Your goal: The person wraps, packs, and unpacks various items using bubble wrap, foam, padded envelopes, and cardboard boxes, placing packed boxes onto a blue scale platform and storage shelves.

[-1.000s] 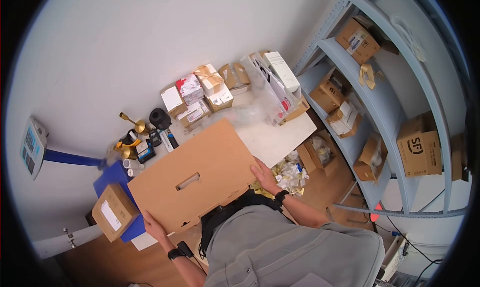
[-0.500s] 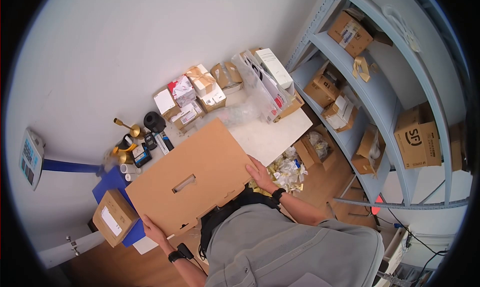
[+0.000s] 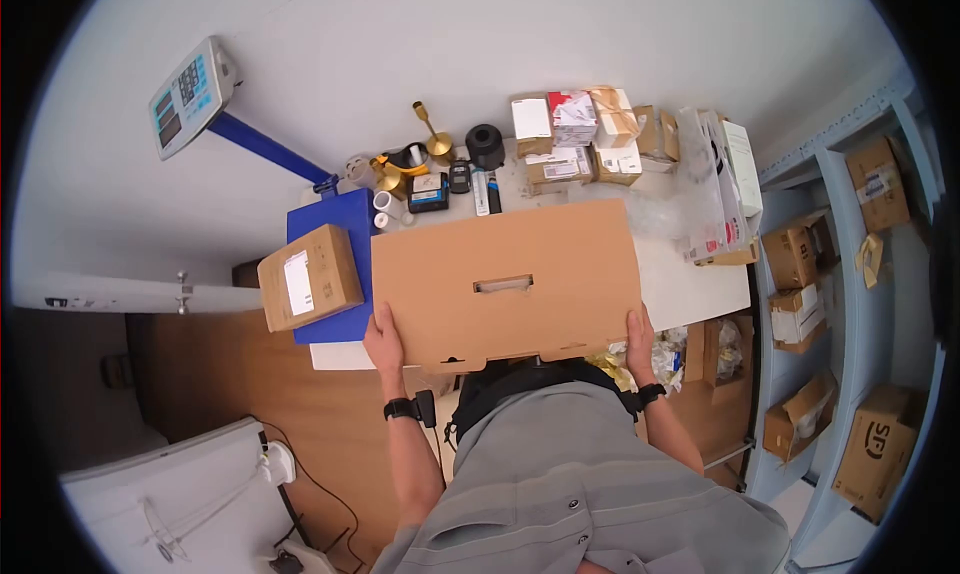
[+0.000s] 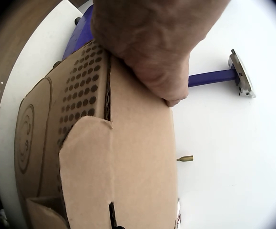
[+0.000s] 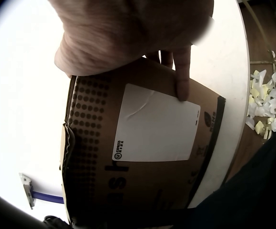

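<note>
A large brown cardboard box [image 3: 560, 246], with a handle slot in its top face, is held in front of the body between both hands. My left hand [image 3: 384, 340] grips its left end, thumb up along the edge. At the opposite end my right hand [image 3: 640, 344] holds on in the same way. In the left wrist view a loose flap [image 4: 86, 167] sticks out near the dotted print. The right wrist view shows a white label [image 5: 157, 126] on the box's side, with one fingertip over its upper edge.
Left of the box, a smaller taped carton [image 3: 312, 277] sits on a blue scale platform [image 3: 362, 236]. Behind are a tape measure-like black item [image 3: 459, 177], a brass stand [image 3: 437, 146] and stacked parcels [image 3: 573, 124]. Shelves [image 3: 835, 274] with cartons stand at the right.
The head view has turned left, so the table and box now look level instead of slanted. Both hands keep their hold on the box's ends.
</note>
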{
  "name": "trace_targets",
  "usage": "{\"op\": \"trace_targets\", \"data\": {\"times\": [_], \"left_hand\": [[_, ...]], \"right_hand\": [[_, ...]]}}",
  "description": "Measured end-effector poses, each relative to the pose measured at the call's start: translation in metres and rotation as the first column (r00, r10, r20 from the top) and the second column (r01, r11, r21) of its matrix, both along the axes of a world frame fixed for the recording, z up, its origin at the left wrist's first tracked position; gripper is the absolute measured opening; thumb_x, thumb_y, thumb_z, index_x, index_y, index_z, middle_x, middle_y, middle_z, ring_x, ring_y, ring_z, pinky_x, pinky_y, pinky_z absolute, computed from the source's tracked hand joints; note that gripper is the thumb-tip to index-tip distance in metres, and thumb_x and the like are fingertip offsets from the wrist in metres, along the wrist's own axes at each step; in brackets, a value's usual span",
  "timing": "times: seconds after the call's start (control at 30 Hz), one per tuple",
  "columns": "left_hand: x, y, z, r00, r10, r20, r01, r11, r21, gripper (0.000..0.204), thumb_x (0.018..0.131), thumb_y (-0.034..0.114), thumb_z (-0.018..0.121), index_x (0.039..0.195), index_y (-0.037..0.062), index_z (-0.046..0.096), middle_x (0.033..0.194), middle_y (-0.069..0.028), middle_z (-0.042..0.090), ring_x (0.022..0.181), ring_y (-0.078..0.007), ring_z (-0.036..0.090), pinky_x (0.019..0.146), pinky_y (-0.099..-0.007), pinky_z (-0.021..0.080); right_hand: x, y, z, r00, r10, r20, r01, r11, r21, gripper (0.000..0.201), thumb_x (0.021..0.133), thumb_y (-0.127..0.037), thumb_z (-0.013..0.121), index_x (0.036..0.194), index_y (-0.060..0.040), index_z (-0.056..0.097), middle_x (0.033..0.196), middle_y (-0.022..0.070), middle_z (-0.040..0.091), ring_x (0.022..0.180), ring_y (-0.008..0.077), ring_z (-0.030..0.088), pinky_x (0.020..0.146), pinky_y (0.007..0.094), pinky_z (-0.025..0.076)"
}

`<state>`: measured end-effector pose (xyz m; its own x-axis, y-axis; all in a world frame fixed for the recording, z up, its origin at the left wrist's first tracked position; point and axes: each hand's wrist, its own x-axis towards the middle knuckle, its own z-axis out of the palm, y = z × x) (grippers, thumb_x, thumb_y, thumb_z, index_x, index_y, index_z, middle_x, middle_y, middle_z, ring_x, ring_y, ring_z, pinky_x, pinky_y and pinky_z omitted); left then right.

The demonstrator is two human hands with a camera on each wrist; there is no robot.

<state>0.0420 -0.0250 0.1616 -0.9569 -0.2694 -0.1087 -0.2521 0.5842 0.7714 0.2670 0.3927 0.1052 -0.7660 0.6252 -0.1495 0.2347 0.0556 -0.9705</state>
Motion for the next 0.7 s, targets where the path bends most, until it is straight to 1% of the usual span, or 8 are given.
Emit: {"op": "trace_targets", "data": {"times": [0.17,0.33,0.37,0.4,0.5,0.57,0.63,0.7], "left_hand": [[0.000,-0.002,-0.005,0.998,0.026,-0.055,-0.030,0.997,-0.068,0.056,0.106,0.047,0.057,0.118,-0.0064,0.070,0.103,-0.0287,0.074,0.099,-0.0446,0.072,0.088,-0.0462,0.054],[0.000,0.000,0.000,0.999,0.029,0.038,-0.026,0.996,-0.086,0.061,0.104,0.052,0.057,0.124,-0.0037,0.070,0.110,-0.0313,0.073,0.108,-0.0471,0.070,0.093,-0.0491,0.054],[0.000,0.002,-0.002,0.999,0.042,-0.025,-0.044,0.995,-0.084,0.058,0.104,0.050,0.058,0.117,-0.0056,0.070,0.101,-0.0319,0.073,0.100,-0.0478,0.071,0.086,-0.0485,0.054],[0.001,0.001,-0.002,0.998,0.060,-0.030,-0.063,0.994,-0.084,0.058,0.104,0.050,0.058,0.117,-0.0056,0.070,0.101,-0.0319,0.073,0.100,-0.0478,0.071,0.086,-0.0485,0.054],[-0.001,-0.002,-0.003,0.993,0.033,0.116,-0.028,0.998,-0.050,0.069,0.102,0.059,0.056,0.130,-0.0028,0.068,0.114,-0.0316,0.072,0.112,-0.0481,0.068,0.096,-0.0499,0.053],[-0.001,-0.001,-0.004,0.992,0.049,0.115,-0.043,0.998,-0.054,0.071,0.101,0.061,0.054,0.132,-0.0022,0.067,0.116,-0.0316,0.072,0.115,-0.0479,0.067,0.099,-0.0500,0.052],[-0.003,-0.007,-0.012,0.992,0.061,0.111,-0.055,0.997,-0.056,0.073,0.101,0.063,0.053,0.134,-0.0016,0.066,0.118,-0.0315,0.071,0.117,-0.0477,0.066,0.101,-0.0501,0.051],[-0.006,-0.014,-0.028,0.987,0.011,0.163,-0.007,1.000,-0.024,0.076,0.101,0.065,0.050,0.137,-0.0008,0.064,0.121,-0.0312,0.071,0.121,-0.0474,0.064,0.103,-0.0500,0.050]], "right_hand": [[-0.001,-0.001,0.003,0.999,0.027,0.020,-0.028,0.998,0.051,0.055,0.111,-0.036,0.047,0.144,0.0065,0.053,0.141,0.0185,0.062,0.132,0.0280,0.055,0.114,0.0373,0.039],[0.002,0.004,-0.014,0.999,0.051,-0.011,-0.050,0.997,0.061,0.053,0.112,-0.034,0.045,0.145,0.0073,0.052,0.140,0.0190,0.062,0.133,0.0286,0.055,0.115,0.0376,0.038],[0.002,0.006,-0.014,0.999,0.038,-0.006,-0.038,0.996,0.078,0.053,0.112,-0.034,0.044,0.144,0.0077,0.053,0.140,0.0187,0.062,0.132,0.0284,0.055,0.115,0.0379,0.038],[0.003,0.007,-0.014,1.000,0.023,-0.002,-0.023,0.995,0.097,0.053,0.113,-0.034,0.044,0.143,0.0082,0.054,0.140,0.0184,0.062,0.131,0.0283,0.055,0.115,0.0381,0.038],[0.004,0.010,-0.018,0.999,0.045,0.023,-0.047,0.996,0.077,0.054,0.113,-0.039,0.043,0.141,0.0062,0.056,0.138,0.0149,0.062,0.128,0.0242,0.056,0.111,0.0365,0.042],[0.011,0.021,-0.025,0.998,0.056,0.032,-0.058,0.996,0.070,0.055,0.113,-0.041,0.043,0.140,0.0052,0.057,0.137,0.0131,0.062,0.127,0.0221,0.057,0.109,0.0356,0.044],[0.018,0.040,-0.044,0.985,0.084,0.151,-0.049,0.973,-0.224,0.057,0.111,-0.048,0.046,0.140,-0.0009,0.058,0.136,0.0112,0.062,0.124,0.0207,0.060,0.101,0.0381,0.052],[0.010,0.026,-0.020,0.983,0.032,0.180,0.025,0.952,-0.304,0.058,0.109,-0.051,0.048,0.141,-0.0036,0.057,0.135,0.0104,0.062,0.122,0.0211,0.062,0.096,0.0389,0.055]]}}
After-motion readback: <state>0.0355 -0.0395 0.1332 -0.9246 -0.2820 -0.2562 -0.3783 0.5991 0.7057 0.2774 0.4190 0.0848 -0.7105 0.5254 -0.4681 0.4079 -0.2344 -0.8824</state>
